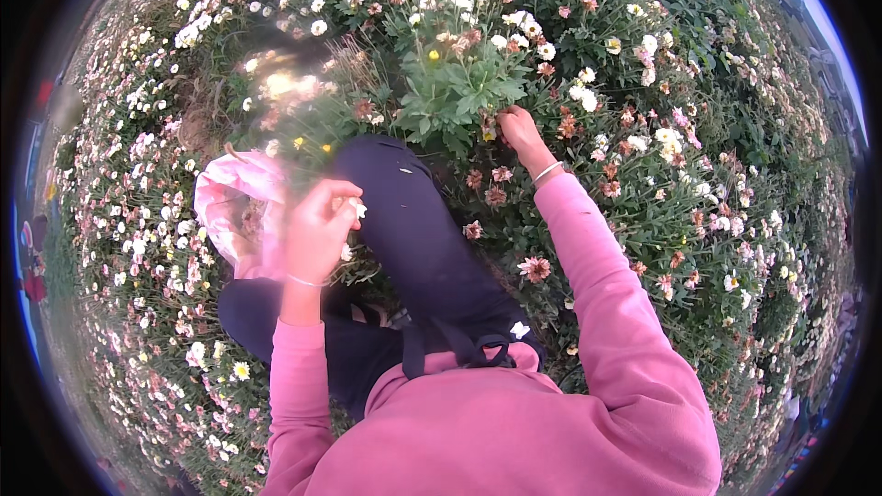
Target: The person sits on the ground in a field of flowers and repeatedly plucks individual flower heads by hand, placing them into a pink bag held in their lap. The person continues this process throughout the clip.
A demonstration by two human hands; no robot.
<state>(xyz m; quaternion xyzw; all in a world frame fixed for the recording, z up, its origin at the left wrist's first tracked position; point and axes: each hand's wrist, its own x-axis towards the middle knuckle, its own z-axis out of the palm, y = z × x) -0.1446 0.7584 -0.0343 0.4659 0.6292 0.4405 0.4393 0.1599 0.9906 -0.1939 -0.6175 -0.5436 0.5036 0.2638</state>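
Observation:
My left hand is closed around a small white flower, whose petals show at the fingertips. Just left of this hand, a pink plastic bag stands with its mouth open; something brownish lies inside, blurred. My right hand reaches into the plants beside a leafy green chrysanthemum stem. Its fingers are curled at a small yellowish bloom; whether they grip it cannot be told. A loose white flower lies on my dark trousers near the waist.
Dense chrysanthemum plants with white, pink and browned blooms surround me. Wilted pink-brown flowers stand beneath my right forearm. My bent knee lies between the hands. A bright blur covers part of the view above the bag.

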